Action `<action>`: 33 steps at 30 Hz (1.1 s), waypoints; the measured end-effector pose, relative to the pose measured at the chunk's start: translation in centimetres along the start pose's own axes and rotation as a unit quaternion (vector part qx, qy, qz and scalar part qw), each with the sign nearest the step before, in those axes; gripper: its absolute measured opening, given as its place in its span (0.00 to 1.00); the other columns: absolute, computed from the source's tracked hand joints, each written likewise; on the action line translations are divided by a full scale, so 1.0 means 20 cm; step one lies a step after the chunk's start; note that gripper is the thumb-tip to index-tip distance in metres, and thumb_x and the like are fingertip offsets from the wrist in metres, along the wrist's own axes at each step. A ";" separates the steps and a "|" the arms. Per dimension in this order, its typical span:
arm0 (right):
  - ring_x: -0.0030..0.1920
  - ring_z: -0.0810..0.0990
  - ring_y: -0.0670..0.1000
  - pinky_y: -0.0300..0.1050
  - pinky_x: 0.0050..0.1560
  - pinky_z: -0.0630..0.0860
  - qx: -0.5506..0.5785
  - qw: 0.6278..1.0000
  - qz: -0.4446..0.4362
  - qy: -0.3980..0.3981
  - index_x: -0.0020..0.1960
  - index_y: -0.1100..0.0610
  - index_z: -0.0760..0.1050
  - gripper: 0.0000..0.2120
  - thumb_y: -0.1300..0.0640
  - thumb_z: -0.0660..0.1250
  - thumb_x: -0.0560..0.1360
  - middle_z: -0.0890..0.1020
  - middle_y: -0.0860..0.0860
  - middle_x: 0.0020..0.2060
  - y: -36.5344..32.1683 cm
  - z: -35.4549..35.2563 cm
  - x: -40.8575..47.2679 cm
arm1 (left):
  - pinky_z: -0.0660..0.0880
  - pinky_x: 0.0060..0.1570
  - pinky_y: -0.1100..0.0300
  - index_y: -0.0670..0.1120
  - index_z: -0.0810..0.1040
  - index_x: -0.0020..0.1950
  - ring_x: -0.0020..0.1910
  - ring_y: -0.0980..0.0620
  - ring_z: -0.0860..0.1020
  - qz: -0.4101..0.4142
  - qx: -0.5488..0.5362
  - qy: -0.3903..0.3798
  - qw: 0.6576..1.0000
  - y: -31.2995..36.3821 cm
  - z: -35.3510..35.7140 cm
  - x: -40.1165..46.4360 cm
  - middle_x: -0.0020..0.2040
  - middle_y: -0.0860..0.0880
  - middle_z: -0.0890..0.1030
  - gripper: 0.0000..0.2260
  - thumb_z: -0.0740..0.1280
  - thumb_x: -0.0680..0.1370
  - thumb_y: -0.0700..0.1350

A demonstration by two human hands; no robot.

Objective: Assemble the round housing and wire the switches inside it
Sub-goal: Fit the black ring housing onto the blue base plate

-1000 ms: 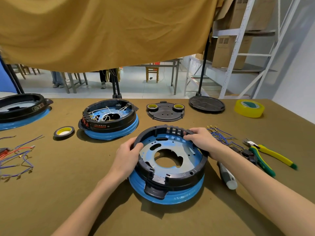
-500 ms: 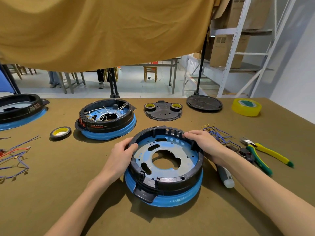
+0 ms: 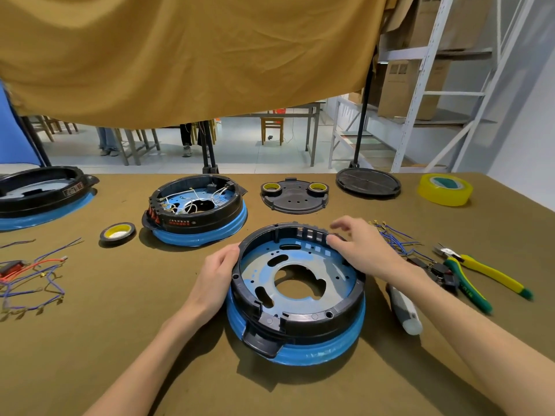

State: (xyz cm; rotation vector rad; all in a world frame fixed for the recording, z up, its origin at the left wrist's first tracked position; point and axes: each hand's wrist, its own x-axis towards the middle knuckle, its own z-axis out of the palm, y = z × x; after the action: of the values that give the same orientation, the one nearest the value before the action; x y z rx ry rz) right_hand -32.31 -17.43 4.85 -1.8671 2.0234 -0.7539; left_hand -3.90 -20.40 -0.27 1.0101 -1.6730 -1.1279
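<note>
Housing (image 3: 295, 291), round, black-ringed over a blue base, sits at the near centre of the table (image 3: 120, 340) with a hand at each side. The left hand (image 3: 214, 279) lies against the ring at about nine o'clock, fingers curled onto the outer wall and rim. The right hand (image 3: 359, 250) rests over the rim at about two o'clock, fingers loosely spread; one fingertip is blurred, so whether it grips or merely touches is unclear. Inside the ring only the bare blue plate with its cut-outs shows, no switches or wires, so the step in hand looks like seating or turning the ring on its base, with wiring not yet started. The next move probably calls for steadying the ring with one hand and reaching toward the loose blue wires (image 3: 393, 238) at three o'clock.

Beyond those lie the pliers (image 3: 477, 271) and a white-tipped tool (image 3: 404, 307). At eleven o'clock stands a second housing (image 3: 198, 210), already wired. At nine o'clock more wires (image 3: 30, 277) are scattered.

The right palm hides part of the slotted wall, and a third housing (image 3: 42, 193) is cut off by the left edge.
</note>
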 end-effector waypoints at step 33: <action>0.46 0.79 0.49 0.45 0.43 0.73 -0.061 0.971 -0.133 -0.188 0.52 0.49 0.75 0.02 0.54 0.69 0.81 0.80 0.47 0.46 -0.18 0.11 0.25 | 0.75 0.57 0.51 0.50 0.85 0.59 0.56 0.48 0.83 -0.023 -0.043 -0.082 0.995 0.00 0.00 0.07 0.54 0.47 0.86 0.19 0.55 0.84 0.55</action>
State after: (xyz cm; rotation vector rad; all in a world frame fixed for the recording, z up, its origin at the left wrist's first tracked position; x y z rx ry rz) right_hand -28.75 -22.91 5.63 -2.1831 1.6371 -0.3034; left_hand -4.30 -21.70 0.02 0.9269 -1.7215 -1.3324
